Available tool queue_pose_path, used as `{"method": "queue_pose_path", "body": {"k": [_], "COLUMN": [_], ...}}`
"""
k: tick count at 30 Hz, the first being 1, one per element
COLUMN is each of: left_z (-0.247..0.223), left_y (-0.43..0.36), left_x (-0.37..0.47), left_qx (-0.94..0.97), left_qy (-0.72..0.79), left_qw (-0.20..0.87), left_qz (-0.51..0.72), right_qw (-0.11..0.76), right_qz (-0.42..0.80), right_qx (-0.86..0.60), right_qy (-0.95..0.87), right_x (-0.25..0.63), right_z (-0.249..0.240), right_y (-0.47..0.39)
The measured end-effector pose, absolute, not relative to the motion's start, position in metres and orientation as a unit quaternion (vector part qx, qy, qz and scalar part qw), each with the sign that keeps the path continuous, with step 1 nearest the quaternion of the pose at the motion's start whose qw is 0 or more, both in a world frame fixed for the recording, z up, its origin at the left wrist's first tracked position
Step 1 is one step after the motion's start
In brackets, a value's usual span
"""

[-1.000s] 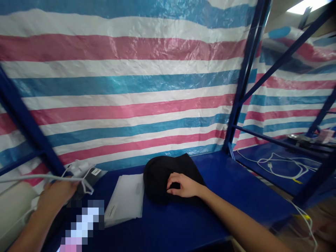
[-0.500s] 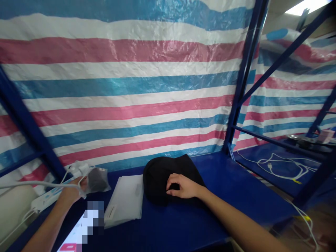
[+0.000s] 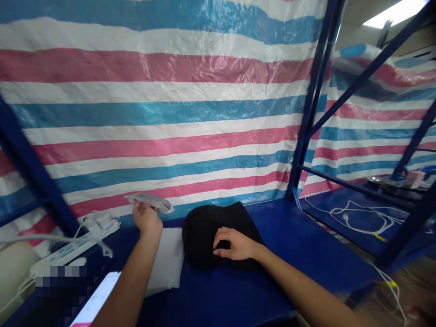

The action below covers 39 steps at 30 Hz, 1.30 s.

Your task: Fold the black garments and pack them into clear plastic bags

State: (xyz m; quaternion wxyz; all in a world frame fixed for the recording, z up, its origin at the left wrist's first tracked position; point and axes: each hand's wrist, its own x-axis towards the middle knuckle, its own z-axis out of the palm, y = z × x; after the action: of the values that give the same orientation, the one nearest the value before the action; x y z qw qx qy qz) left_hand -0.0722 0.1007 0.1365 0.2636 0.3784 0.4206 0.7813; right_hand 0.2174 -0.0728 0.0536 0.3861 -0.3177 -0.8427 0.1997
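My left hand (image 3: 148, 219) is raised over the back of the blue board. Its fingers are closed on a small clear plastic bag (image 3: 155, 202) with something greyish inside, blurred by motion. My right hand (image 3: 235, 244) lies on a black cloth item (image 3: 207, 222), its thumb and fingers curled close together on the fabric. Whether the cloth is a bag or a garment I cannot tell. A white flat packet (image 3: 168, 261) lies left of the cloth, partly covered by my left forearm.
A white power strip (image 3: 64, 250) with plugs and cables lies at the left, near a lit phone (image 3: 98, 295). Blue metal posts (image 3: 311, 100) frame the blue board (image 3: 289, 231). Striped plastic sheeting (image 3: 177, 113) hangs behind. A white cable (image 3: 368, 218) lies coiled at the right.
My left hand has moved right and up from beside the power strip, carrying the small plastic bag. My right hand has stayed on the black cloth.
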Motion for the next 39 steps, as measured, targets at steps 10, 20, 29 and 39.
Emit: {"method": "queue_pose_path", "body": {"k": [10,20,29,39], "left_z": [0.107,0.081,0.084,0.086], "left_y": [0.012,0.005,0.004,-0.012], "left_x": [0.007,-0.004,-0.022,-0.004], "left_qx": [0.922,0.906,0.866,0.898], "left_qy": [0.222,0.275,0.319,0.237], "left_qw": [-0.042,-0.051,-0.046,-0.071], "left_qz": [0.314,0.318,0.381,0.364], "right_qw": [0.59,0.539,0.51,0.566], "right_qz": [0.166,0.127,0.078,0.244], "right_qx": [-0.458,-0.504,-0.545,-0.437], "right_qy": [-0.644,-0.663,-0.661,-0.656], "right_x": [0.224,0.265,0.278,0.249], "right_z": [0.038,0.04,0.044,0.053], "right_y": [-0.055,-0.04,-0.041,-0.058]}}
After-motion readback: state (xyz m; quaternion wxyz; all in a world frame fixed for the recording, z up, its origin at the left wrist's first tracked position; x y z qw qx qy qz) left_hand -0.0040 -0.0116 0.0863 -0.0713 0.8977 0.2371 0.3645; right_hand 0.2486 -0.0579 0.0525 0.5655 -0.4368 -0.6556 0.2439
